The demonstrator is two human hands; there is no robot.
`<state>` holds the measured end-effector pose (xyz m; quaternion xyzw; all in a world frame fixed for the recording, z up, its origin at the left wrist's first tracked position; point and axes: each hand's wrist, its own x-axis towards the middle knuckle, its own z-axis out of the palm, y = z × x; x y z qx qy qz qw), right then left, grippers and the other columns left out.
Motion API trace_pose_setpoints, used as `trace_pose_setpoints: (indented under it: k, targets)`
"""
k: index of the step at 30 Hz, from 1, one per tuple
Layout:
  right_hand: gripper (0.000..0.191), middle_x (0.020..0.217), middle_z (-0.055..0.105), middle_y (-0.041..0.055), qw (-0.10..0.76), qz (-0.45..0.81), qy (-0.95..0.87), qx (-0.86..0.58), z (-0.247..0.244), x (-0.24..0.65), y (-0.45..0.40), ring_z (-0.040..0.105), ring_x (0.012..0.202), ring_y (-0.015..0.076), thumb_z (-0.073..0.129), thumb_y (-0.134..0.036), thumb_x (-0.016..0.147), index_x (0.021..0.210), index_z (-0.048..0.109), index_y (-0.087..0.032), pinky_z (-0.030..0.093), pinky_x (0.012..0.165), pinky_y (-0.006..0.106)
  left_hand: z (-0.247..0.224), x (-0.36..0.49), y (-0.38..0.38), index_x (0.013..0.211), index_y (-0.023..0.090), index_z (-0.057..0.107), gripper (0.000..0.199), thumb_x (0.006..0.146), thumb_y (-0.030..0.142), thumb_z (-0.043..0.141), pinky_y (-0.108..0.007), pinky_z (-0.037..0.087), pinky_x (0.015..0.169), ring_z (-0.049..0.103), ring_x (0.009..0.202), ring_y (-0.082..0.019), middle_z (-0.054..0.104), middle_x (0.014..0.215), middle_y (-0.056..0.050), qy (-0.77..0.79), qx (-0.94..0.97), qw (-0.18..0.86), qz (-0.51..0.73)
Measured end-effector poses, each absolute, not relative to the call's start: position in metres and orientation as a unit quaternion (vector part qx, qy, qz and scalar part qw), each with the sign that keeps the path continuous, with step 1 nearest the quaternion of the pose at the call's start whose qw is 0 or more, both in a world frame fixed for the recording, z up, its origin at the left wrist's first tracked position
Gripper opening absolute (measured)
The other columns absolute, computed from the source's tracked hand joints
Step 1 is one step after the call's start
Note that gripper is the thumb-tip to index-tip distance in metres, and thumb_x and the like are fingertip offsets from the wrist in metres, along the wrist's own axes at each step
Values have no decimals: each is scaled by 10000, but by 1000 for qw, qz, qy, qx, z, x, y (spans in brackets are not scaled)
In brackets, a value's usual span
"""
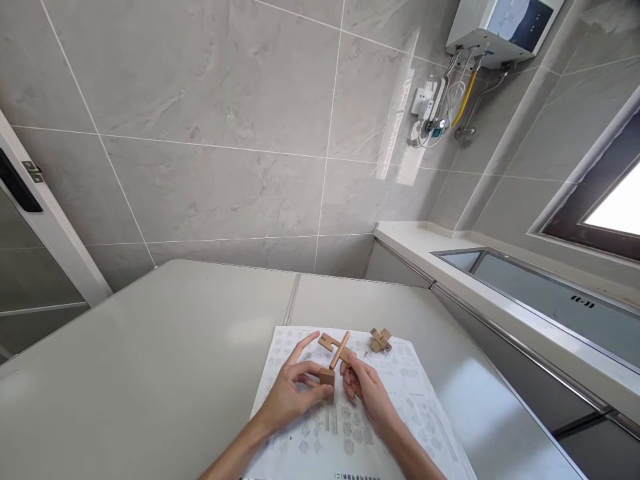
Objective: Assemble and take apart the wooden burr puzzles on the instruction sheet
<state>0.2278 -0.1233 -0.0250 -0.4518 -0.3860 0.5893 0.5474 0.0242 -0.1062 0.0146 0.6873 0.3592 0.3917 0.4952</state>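
Note:
My left hand (299,385) grips a small wooden block (327,377) between thumb and fingers, its index finger stretched out above. A round wooden rod (340,349) rises at a slant from that block. In my right hand (364,385), thumb and fingers pinch a flat notched wooden piece (327,341). This piece passes by the rod, which crosses in front of its notch; whether the two touch I cannot tell. Just beyond my right hand, an assembled cross-shaped wooden puzzle (381,340) lies on the printed paper sheet (320,453). Both hands are over this sheet.
The sheet lies on a white table (150,373) with a seam (293,300) across it. To the right runs a counter (405,237) with a sink (525,293). A tiled wall (225,187) stands behind, with a water heater (500,33) high up. A door frame (75,247) is at left.

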Motion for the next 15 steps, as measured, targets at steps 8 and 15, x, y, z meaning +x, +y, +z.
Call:
trace_pose_setpoints:
  k: [8, 15]
  targets:
    - [663, 629, 446, -43, 580, 560, -354, -474, -17, 231, -119, 384, 509, 107, 683, -859, 824, 744, 644, -202, 320, 458, 248, 3, 12, -72, 1121, 208, 689, 409, 1059, 580, 530, -369, 614, 891, 767, 1001, -258, 800, 1076, -97, 428, 688, 421, 408]
    - [644, 646, 468, -30, 563, 565, -362, -483, -17, 229, -122, 407, 531, 121, 681, -833, 849, 736, 655, -200, 340, 483, 265, -3, -13, -28, 1093, 231, 673, 365, 1012, 568, 557, -333, 470, 682, 643, 681, -231, 711, 743, -10, 516, 717, 298, 362]
